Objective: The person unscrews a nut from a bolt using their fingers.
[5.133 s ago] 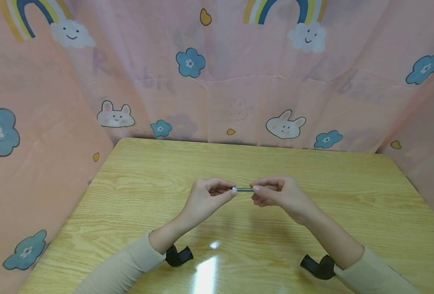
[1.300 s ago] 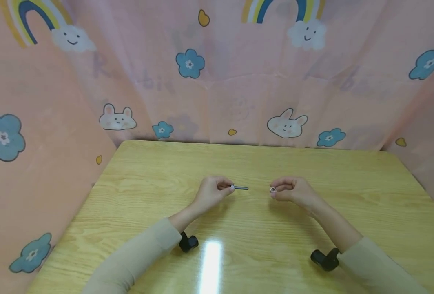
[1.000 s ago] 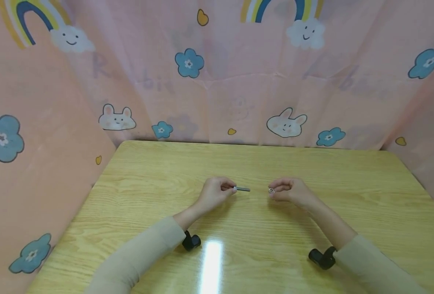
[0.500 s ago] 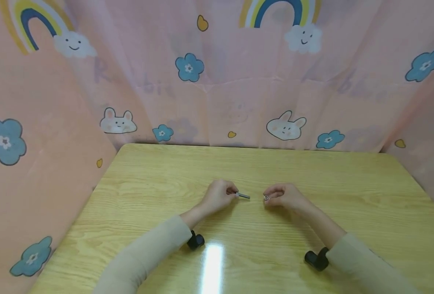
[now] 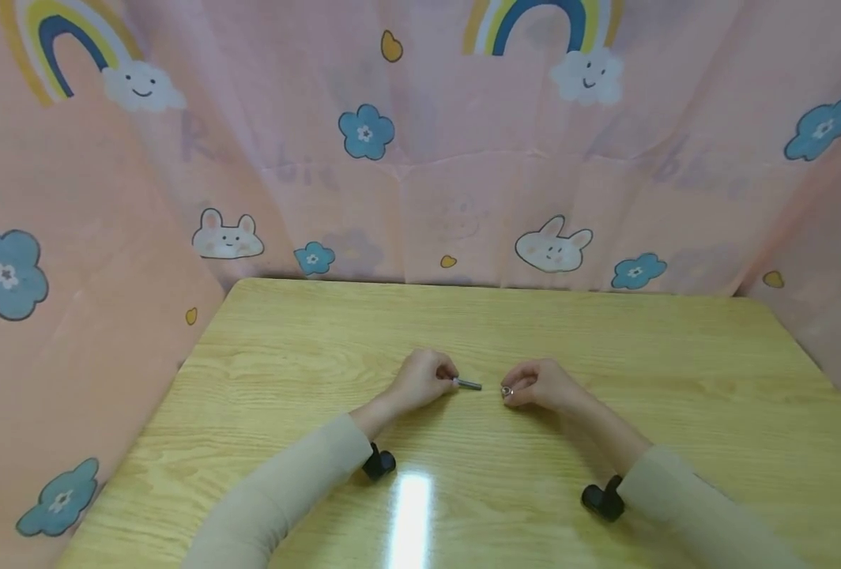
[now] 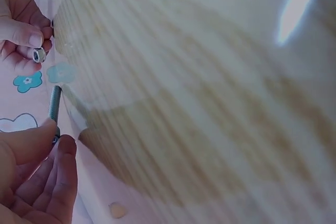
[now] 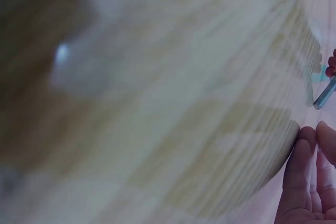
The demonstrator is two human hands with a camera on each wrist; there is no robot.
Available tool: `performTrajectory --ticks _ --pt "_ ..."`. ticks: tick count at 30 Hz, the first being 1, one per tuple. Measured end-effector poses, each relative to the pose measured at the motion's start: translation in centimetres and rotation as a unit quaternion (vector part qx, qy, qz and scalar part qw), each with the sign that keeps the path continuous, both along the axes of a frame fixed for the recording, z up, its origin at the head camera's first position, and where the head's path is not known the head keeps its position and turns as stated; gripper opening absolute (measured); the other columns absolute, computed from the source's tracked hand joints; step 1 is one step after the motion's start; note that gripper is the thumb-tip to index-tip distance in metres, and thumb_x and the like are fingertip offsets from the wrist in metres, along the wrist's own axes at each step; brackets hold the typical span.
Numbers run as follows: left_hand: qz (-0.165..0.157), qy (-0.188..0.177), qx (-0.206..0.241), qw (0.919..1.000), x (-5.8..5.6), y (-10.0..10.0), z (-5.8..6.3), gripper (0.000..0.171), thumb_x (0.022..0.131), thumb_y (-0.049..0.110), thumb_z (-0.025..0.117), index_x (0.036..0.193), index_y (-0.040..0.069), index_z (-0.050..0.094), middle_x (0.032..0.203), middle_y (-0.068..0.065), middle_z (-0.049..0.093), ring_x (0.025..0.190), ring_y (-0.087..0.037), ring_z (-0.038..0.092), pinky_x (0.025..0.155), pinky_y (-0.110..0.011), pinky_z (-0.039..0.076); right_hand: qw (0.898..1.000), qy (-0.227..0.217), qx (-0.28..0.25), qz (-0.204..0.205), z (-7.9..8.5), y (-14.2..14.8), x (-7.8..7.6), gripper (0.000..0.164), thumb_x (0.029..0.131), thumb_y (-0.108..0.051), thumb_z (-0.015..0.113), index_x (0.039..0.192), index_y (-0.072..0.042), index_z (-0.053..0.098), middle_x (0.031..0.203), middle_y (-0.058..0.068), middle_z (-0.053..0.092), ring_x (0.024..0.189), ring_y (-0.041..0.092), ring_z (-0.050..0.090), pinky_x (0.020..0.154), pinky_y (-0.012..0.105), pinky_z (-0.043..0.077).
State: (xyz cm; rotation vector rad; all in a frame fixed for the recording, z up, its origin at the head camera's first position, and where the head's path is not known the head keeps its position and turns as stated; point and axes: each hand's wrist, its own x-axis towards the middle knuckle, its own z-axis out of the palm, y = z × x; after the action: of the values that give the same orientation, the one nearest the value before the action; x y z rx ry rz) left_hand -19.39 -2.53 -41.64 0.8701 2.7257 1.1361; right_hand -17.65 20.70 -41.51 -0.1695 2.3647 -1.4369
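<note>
My left hand pinches a metal bolt by its head end, the threaded shank pointing right. In the left wrist view the thread of the bolt shows clearly, its head mostly covered by thumb and finger. Between thumb and fingertips, my right hand holds a small metal nut, its hole turned to the bolt's free end. A short gap separates nut and bolt tip. The right wrist view catches the bolt at its right edge, above the right hand; the nut is hidden there by the fingers.
Both hands are over a wood-grain table with a bright light reflection near its front. A pink printed curtain encloses the back and sides. Black wrist cameras sit at the left cuff and right cuff.
Earlier, the right fingers were at the bolt's far end; then the hands stood apart, nut in the right. Since then the right hand has come left and nearer, narrowing the gap.
</note>
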Motion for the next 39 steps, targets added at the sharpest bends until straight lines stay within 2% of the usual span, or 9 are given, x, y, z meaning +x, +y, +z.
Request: performTrajectory --ticks 4,9,17,20,26,33,39 --pt "-0.001 0.001 -0.02 0.9998 0.02 -0.24 0.02 0.007 0.078 0.005 0.074 0.083 0.002 0.071 0.079 -0.004 0.068 0.071 -0.009 0.06 0.067 -0.019 0.046 1.0 0.002 0.015 0.01 -0.02 -0.54 0.0 0.026 0.075 0.001 0.074 0.097 0.009 0.064 0.075 0.005 0.067 0.063 0.009 0.058 0.057 0.025 0.05" --pt "-0.008 0.012 -0.03 0.9995 -0.11 -0.23 0.05 0.007 0.077 0.006 0.075 0.084 0.003 0.072 0.08 -0.004 0.069 0.072 -0.01 0.06 0.066 -0.02 0.046 0.998 0.028 0.056 0.016 0.21 -0.88 -0.16 0.021 0.072 -0.001 0.076 0.091 0.004 0.068 0.069 0.0 0.064 0.063 0.009 0.054 0.059 0.025 0.046" --pt "-0.013 0.006 -0.04 0.9991 -0.13 -0.09 -0.07 0.007 0.078 0.006 0.075 0.083 0.003 0.072 0.077 -0.002 0.067 0.068 -0.009 0.056 0.063 -0.019 0.044 0.996 0.036 0.076 0.017 0.18 -0.94 -0.22 0.019 0.072 0.001 0.076 0.09 0.003 0.069 0.066 0.0 0.06 0.061 0.011 0.051 0.057 0.026 0.044" --pt "-0.016 -0.001 -0.037 0.9992 -0.23 -0.13 -0.25 0.007 0.078 0.006 0.074 0.084 0.003 0.072 0.078 -0.003 0.067 0.068 -0.008 0.055 0.063 -0.019 0.044 0.996 0.031 0.082 0.01 0.22 -0.96 -0.22 0.019 0.072 0.0 0.076 0.089 0.002 0.07 0.065 0.0 0.059 0.061 0.011 0.05 0.057 0.025 0.043" --pt "-0.029 -0.012 -0.031 0.999 -0.45 -0.49 -0.56 0.008 0.08 0.006 0.073 0.085 0.001 0.072 0.075 -0.002 0.066 0.066 -0.006 0.054 0.063 -0.018 0.045 0.996 0.034 0.076 0.035 0.2 -1.02 -0.23 0.019 0.072 0.0 0.076 0.089 0.002 0.069 0.065 0.001 0.058 0.06 0.011 0.049 0.056 0.026 0.043" --pt "-0.028 -0.027 -0.025 0.9989 -0.74 -0.64 -0.37 0.009 0.08 0.005 0.073 0.087 0.0 0.071 0.075 -0.002 0.065 0.066 -0.006 0.053 0.064 -0.018 0.045 0.994 0.031 0.084 0.056 0.44 -1.05 -0.74 0.021 0.073 0.0 0.076 0.093 0.002 0.068 0.064 0.001 0.055 0.059 0.012 0.048 0.055 0.026 0.04" --pt "-0.037 -0.045 -0.035 0.9977 -0.85 -0.45 -0.39 0.014 0.079 0.005 0.073 0.091 -0.001 0.071 0.072 0.0 0.063 0.064 -0.004 0.05 0.063 -0.017 0.044 0.992 0.031 0.095 0.074 0.64 -0.81 -0.82 0.023 0.074 -0.002 0.076 0.095 0.002 0.067 0.065 0.001 0.057 0.06 0.013 0.049 0.058 0.027 0.042"
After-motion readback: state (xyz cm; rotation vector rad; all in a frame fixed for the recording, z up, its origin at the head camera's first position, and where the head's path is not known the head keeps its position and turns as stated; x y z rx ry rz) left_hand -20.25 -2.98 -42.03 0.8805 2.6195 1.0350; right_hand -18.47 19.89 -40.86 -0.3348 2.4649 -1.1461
